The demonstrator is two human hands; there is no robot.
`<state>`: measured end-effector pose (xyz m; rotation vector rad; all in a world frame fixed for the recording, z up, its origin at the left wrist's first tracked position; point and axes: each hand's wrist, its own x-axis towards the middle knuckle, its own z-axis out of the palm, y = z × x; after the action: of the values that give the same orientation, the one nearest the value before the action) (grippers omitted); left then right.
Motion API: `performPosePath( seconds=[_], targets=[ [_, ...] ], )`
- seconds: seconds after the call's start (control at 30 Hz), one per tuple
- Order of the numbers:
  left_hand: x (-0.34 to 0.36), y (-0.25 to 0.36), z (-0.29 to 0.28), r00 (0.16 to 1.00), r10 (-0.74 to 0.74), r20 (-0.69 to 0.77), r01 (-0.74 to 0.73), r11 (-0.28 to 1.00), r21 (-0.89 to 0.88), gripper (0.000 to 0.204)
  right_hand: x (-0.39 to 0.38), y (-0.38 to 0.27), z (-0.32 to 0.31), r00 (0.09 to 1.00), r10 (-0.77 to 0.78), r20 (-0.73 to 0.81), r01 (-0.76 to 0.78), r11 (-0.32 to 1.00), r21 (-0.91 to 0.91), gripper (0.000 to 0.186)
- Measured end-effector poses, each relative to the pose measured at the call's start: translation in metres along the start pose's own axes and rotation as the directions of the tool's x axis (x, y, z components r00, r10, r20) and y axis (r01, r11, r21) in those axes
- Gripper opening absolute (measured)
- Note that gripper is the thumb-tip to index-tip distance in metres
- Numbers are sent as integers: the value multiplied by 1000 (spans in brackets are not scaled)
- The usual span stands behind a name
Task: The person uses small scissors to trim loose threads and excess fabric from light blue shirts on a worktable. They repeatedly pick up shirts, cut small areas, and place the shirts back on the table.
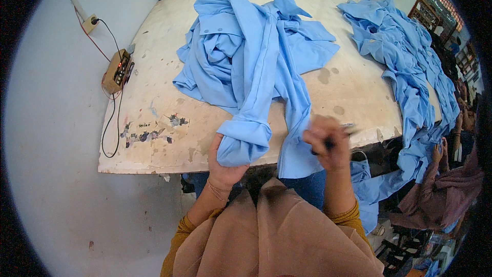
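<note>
A light blue shirt (pixel 246 51) lies bunched on the worktable, two long parts of it drawn toward me. My left hand (pixel 225 169) is palm up at the table's front edge, gripping a rolled, folded sleeve end (pixel 245 138) of the shirt; its fingers are partly under the cloth. To the right, my right hand (pixel 330 143) is raised beside the other hanging sleeve (pixel 297 143), smeared by motion. It is closed around a small dark tool (pixel 348 127) with a pale tip, too blurred to name. Whether that hand touches the sleeve, I cannot tell.
The pale, stained worktable (pixel 169 118) has a curved-looking front edge. More blue garments (pixel 394 46) are heaped along its right side and hang over the edge. A co-worker's hands (pixel 439 151) touch that cloth. At left, a wired box (pixel 117 72) and a dangling black cable sit by the wall.
</note>
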<state>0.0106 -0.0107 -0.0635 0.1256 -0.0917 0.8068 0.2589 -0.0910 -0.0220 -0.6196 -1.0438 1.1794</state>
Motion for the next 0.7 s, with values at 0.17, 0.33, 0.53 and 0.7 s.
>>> performPosePath(
  seconds=[0.17,0.33,0.53,0.7],
  targets=[
    [-2,-2,-3,968,78,-237,33,901,433,47,22,21,38,955,296,-36,-290,896,-335,33],
    [-14,4,7,970,84,-229,133,606,785,51,30,33,37,902,364,-232,-346,931,116,26],
    [3,2,-10,983,-125,-131,141,983,118,60,43,54,28,816,507,-277,-359,821,445,16],
    [0,11,-8,992,-87,-88,105,969,221,54,31,25,21,858,496,-131,-430,835,342,16]
  ],
)
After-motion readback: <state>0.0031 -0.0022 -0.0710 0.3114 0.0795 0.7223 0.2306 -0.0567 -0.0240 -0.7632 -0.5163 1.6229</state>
